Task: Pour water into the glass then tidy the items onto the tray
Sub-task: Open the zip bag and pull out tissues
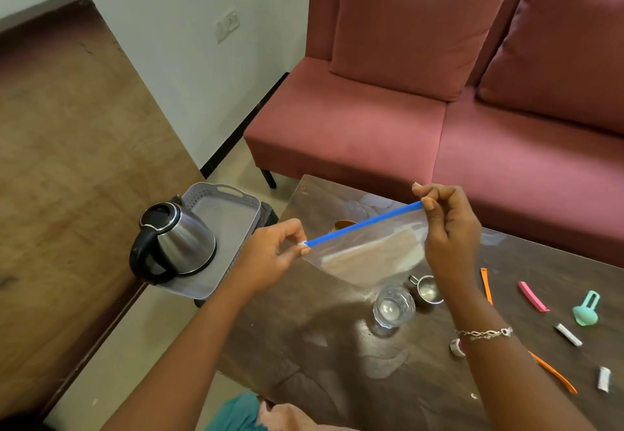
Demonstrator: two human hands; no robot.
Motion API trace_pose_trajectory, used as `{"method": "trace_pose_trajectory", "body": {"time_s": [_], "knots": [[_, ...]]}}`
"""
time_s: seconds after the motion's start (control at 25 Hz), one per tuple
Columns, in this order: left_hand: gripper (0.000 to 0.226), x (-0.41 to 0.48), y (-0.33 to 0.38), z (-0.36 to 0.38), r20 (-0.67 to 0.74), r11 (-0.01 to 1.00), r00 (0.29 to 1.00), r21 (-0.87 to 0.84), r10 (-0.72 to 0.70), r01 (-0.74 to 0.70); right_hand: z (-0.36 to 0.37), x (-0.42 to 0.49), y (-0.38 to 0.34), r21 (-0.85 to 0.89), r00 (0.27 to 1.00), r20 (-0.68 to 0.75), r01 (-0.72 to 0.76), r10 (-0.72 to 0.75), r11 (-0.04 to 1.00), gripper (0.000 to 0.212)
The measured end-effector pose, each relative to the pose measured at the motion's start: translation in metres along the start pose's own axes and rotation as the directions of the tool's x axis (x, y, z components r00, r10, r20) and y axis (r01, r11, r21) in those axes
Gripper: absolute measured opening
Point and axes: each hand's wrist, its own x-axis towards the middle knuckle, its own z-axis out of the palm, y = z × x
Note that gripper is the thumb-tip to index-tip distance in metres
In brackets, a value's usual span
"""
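Above the table (pixel 320 356), left hand (pixel 270 250) and right hand (pixel 450 228) pinch-tight on the zip bag (pixel 364 255)

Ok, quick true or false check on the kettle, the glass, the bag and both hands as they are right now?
1. The kettle stands on the grey tray. True.
2. The glass is already on the tray. False: it stands on the dark table, next to the small steel cup.
3. Both hands pinch the clear bag at its blue strip, the left hand at one end and the right hand at the other. True.
4. The pink clip lies in the tray. False: it lies on the table, to the right of the glass.
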Motion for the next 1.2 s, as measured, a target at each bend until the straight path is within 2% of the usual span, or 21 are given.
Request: {"method": "trace_pose_trajectory", "body": {"time_s": [0.12,0.16,0.24,0.32,0.4,0.56,0.88,0.96,1.2], "knots": [[0.008,0.003,-0.006,-0.002,0.053,0.995,0.997,0.078,-0.058,0.054,0.001,-0.002,0.0,0.029,0.996,0.091,-0.005,0.003,1.0,0.023],[0.007,0.004,-0.007,-0.004,0.095,0.996,0.993,0.051,-0.074,0.07,0.001,-0.002,-0.001,0.062,0.99,0.142,0.001,-0.01,0.998,0.026],[0.014,0.003,-0.004,-0.008,0.146,0.992,0.988,-0.111,-0.049,0.066,0.0,0.0,-0.005,0.126,0.972,0.231,0.013,-0.042,0.992,0.027],[0.017,0.002,0.006,-0.007,0.11,0.948,0.994,-0.315,-0.006,0.041,-0.001,0.002,-0.007,0.157,0.956,0.286,0.019,-0.064,0.987,0.024],[0.017,0.003,0.016,-0.002,0.101,0.902,0.995,-0.43,0.014,0.031,0.001,0.0,-0.008,0.17,0.945,0.319,0.021,-0.075,0.985,0.022],[0.014,0.003,0.024,0.004,0.182,0.85,0.983,-0.516,-0.008,0.102,0.006,-0.003,-0.008,0.192,0.939,0.332,0.023,-0.087,0.981,0.018],[0.015,-0.002,0.036,0.011,0.267,0.752,0.963,-0.626,-0.039,0.204,0.009,-0.006,-0.013,0.025,0.941,0.311,0.132,-0.133,0.991,0.015],[0.016,-0.002,0.039,0.011,0.293,0.747,0.956,-0.629,-0.027,0.214,0.008,-0.007,-0.013,0.047,0.937,0.319,0.134,-0.142,0.99,0.013],[0.016,-0.002,0.046,0.013,0.337,0.745,0.941,-0.63,0.01,0.218,0.007,-0.007,-0.015,0.086,0.935,0.318,0.137,-0.157,0.987,0.023]]}}
